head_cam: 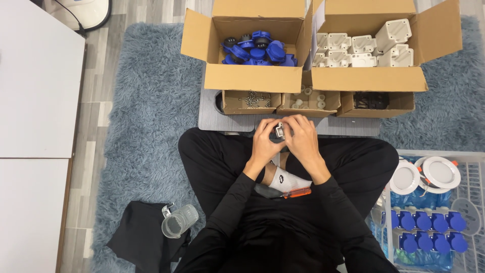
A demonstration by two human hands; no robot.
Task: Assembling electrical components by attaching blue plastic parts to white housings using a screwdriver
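While left hand (264, 140) and right hand (302, 137) meet above crossed legs, both close fingers around small white part (279, 131), held between them; detail of part hidden. Screwdriver with orange handle (290, 193) lies in lap beside white sock (287, 180). Ahead on grey board (212, 119): three small boxes, screws (252, 100), white bits (308, 99), black pieces (371, 100). Beyond: carton of blue caps (257, 48), carton of white housings (365, 48). Right: basket (475, 202) with blue-capped units. Left: clear cup (179, 221) on black cloth (141, 237).

grey shag rug (146, 101) | cardboard boxes (242, 78), glass jar (179, 221), black cloth (139, 237)
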